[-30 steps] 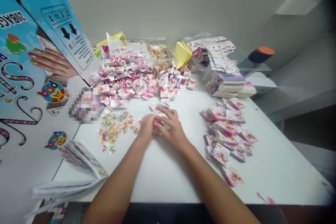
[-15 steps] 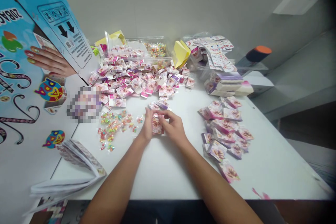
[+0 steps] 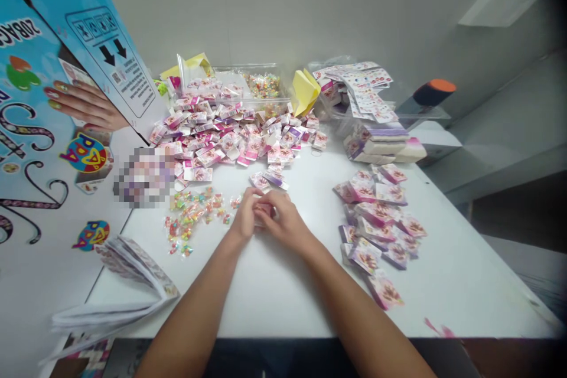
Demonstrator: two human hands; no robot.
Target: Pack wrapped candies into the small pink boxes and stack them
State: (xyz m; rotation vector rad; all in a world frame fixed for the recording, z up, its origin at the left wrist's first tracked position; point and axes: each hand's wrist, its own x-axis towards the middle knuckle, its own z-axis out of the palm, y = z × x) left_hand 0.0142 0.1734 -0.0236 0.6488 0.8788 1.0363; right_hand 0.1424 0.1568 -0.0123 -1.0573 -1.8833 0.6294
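Near the middle of the white table, my left hand [image 3: 244,216] and my right hand [image 3: 284,220] are closed together on a small pink and white box [image 3: 264,210]. Most of that box is hidden by my fingers. Just beyond my hands lie two small boxes [image 3: 274,178]. Small clear bags of colourful pieces [image 3: 190,215] are spread to the left of my left hand. Flat purple and pink boxes [image 3: 367,254] lie in loose rows to the right.
A large heap of small boxes [image 3: 230,136] fills the back, before a clear tray [image 3: 263,85] of candy-coloured bags. Stacked cartons [image 3: 381,142] and sticker sheets [image 3: 370,91] stand back right. Folded sheets [image 3: 133,271] lie front left, beside a big printed carton [image 3: 53,130].
Both hands have drawn closer round the small box and cover more of it. My right hand has moved slightly left. The other boxes look unmoved.
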